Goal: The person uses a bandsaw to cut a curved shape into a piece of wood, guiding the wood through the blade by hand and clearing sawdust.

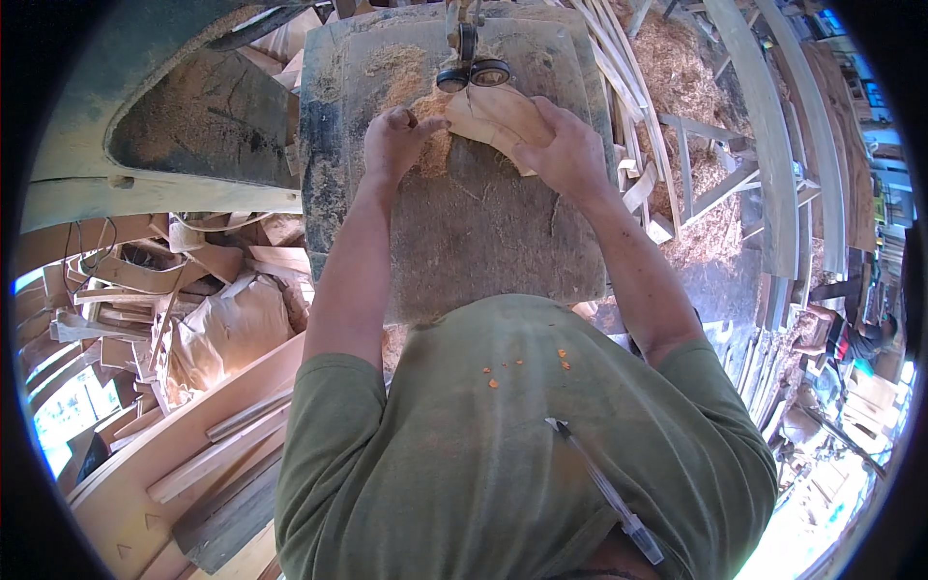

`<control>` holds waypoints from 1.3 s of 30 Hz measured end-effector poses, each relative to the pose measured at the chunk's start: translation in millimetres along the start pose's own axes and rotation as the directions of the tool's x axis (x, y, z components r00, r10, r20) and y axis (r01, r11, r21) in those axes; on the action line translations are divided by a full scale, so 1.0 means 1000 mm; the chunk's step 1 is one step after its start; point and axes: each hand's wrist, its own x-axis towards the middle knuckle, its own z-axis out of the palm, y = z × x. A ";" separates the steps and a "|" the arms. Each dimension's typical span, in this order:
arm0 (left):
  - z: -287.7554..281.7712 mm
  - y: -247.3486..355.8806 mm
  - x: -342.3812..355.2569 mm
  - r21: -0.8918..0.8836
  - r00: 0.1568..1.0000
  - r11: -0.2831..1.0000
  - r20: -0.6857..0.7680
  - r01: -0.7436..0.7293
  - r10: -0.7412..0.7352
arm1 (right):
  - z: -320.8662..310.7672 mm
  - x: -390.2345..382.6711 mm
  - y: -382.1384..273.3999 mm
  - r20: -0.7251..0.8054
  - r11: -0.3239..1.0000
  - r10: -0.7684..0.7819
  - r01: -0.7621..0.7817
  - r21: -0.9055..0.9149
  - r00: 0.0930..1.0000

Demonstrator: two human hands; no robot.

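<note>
A pale, flat piece of wood (503,118) with a curved outline lies on the worn saw table (474,232). My right hand (570,155) grips its right side, thumb on top near the lower edge. At the wood's left end, my left hand (396,145) is closed, fingers curled and thumb pointing at the wood's edge. What its fingers hold, if anything, is hidden. Round guide rollers (473,73) of what looks like a band saw hang right over the wood's far edge. I cannot make out the blade itself.
Sawdust (401,77) covers the table's far left part. The machine's large pale frame (174,193) stands at the left, above heaped wood offcuts (126,300). Long thin strips (628,87) and planks (764,126) stand to the right. A person (860,333) is at the far right.
</note>
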 end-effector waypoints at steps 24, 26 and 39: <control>0.001 -0.010 0.004 -0.068 0.998 0.996 -0.012 -0.057 0.057 | 0.002 -0.008 0.002 -0.025 0.998 -0.051 0.050 -0.024 0.998; 0.003 -0.010 0.003 -0.065 0.993 0.993 -0.083 -0.094 0.088 | 0.003 -0.005 -0.001 -0.023 0.999 -0.042 0.041 -0.016 0.999; -0.003 -0.003 0.002 -0.126 1.000 0.992 0.002 -0.001 0.001 | 0.002 -0.001 -0.002 -0.013 1.000 -0.022 0.021 -0.019 1.000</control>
